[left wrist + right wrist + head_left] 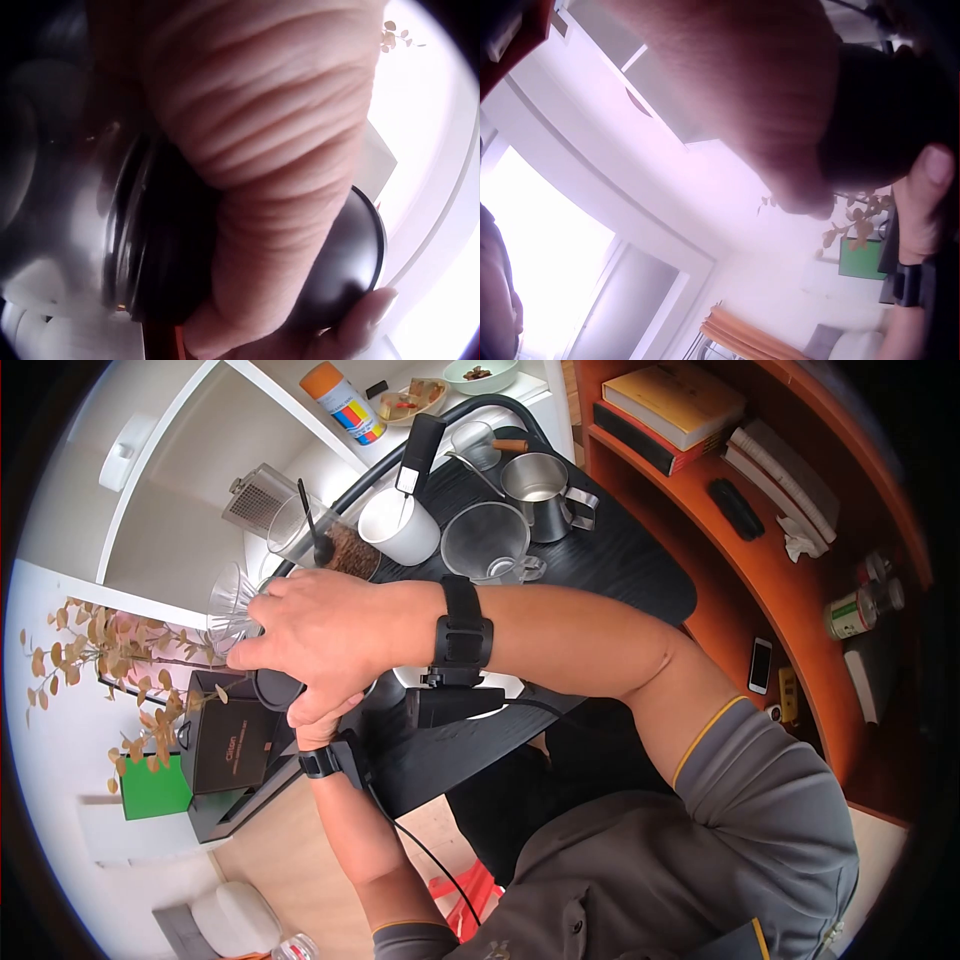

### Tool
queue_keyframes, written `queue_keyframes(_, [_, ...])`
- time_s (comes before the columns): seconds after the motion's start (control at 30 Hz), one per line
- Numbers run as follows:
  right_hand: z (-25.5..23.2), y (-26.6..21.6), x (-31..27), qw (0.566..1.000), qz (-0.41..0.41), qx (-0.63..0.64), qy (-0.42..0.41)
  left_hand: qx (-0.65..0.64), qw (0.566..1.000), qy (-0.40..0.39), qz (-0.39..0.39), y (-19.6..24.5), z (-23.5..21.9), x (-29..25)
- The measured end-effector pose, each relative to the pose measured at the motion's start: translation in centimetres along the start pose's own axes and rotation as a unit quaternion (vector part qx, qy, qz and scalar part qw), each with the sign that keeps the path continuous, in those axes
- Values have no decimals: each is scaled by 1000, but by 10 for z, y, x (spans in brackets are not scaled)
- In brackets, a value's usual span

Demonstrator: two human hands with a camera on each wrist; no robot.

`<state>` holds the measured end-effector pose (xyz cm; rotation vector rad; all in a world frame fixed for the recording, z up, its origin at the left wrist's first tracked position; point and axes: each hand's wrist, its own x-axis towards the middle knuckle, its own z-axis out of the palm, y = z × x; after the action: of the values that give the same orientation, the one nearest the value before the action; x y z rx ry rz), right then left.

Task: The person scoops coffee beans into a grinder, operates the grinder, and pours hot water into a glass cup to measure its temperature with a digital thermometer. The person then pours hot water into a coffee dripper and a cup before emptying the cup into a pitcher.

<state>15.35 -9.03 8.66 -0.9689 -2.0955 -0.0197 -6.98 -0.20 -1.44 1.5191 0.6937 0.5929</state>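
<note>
White cabinets and a pale wall back a dark round table (640, 575) crowded with coffee gear: a steel milk jug (540, 488), a clear glass cup (487, 543), a white mug (400, 528), a jar of beans (320, 540) and a ribbed glass dripper (232, 608).

At the table's near-left edge both hands close on one dark round canister (275, 688). The right hand (325, 630) lies over its top with fingers curled down around the rim; the left hand (318, 728) comes up from beneath, its fingers wrapped round the lower part.

It looks rigid, smooth and probably metal, so likely fairly weighty and slick under dry skin. My judgement is that the best hold is the one shown: one palm capping the top, the other cupping the body below the seam.

The head view hides nearly all of the canister under the right hand. The left wrist view shows what that misses: a glossy black domed part (341, 270) and bright metal rings (124, 225) at a joint. The right wrist view gives only a palm, a thumb tip and the room beyond.
</note>
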Motion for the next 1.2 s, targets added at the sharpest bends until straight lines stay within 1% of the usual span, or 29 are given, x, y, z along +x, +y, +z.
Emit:
queue_keyframes(0.03, [1,-2,0,1000,21,-18,6,20,999,2,-44,5,4,-1])
queue_keyframes(0.07, [1,-5,0,998,43,-35,12,19,999,2,-44,4,4,0])
queue_keyframes(0.1, [1,-8,0,998,43,-35,12,14,999,3,-33,3,4,0])
queue_keyframes(0.17, [-1,-15,-1,993,90,-72,8,5,1000,7,-12,2,2,-2])
queue_keyframes(0.3, [1,-9,0,994,63,-84,4,-9,999,12,30,-4,-6,-1])
queue_keyframes(0.37, [6,-3,0,998,9,-60,27,-17,998,13,51,-9,-9,2])
queue_keyframes(0.4, [7,-1,0,998,9,-61,27,-22,998,13,62,-13,-11,3])
queue_keyframes(0.47, [8,1,0,998,-22,-39,35,-27,997,14,71,-23,-18,6])
queue_keyframes(0.53, [7,3,-1,999,-8,-24,34,-23,997,5,75,-33,-30,11])
queue_keyframes(0.57, [5,3,-1,999,7,-12,34,-23,997,7,75,-25,-21,9])
queue_keyframes(0.6, [3,1,0,999,6,-12,33,18,999,23,40,-8,-1,5])
queue_keyframes(0.63, [1,0,1,999,39,-19,12,60,997,38,4,4,12,1])
queue_keyframes(0.67, [-1,-1,2,997,73,-27,-9,60,997,38,4,9,15,-1])
queue_keyframes(0.73, [-4,-2,2,997,72,-27,-18,90,992,72,-52,14,20,-5])
queue_keyframes(0.77, [-5,-1,2,997,71,-28,-28,90,992,72,-52,17,24,-6])
queue_keyframes(0.8, [-4,1,2,997,71,-29,-27,77,994,67,-33,20,29,-7])
queue_keyframes(0.83, [-1,4,2,999,42,-18,-15,65,996,62,-15,22,31,-8])
queue_keyframes(0.87, [1,6,1,1000,13,-7,-3,66,996,62,-15,17,24,-8])
queue_keyframes(0.9, [2,7,1,1000,13,-7,-2,66,997,45,-18,8,11,-8])
queue_keyframes(0.93, [3,7,0,1000,-5,1,9,66,997,28,-21,8,9,-8])
queue_keyframes(0.97, [3,8,0,999,-24,9,20,67,997,28,-21,6,8,-7])
queue_keyframes(1.0, [3,7,-1,999,-24,9,20,70,997,25,-13,5,8,-6])
queue_keyframes(1.07, [0,6,-1,1000,5,14,19,74,997,22,-4,12,18,-4])
queue_keyframes(1.1, [0,4,-1,1000,5,13,18,49,998,27,-1,19,26,-5])
queue_keyframes(1.17, [1,-1,0,997,60,-41,27,23,999,33,2,22,30,-6])
queue_keyframes(1.2, [0,-3,0,997,60,-41,27,39,999,38,-5,20,28,-7])
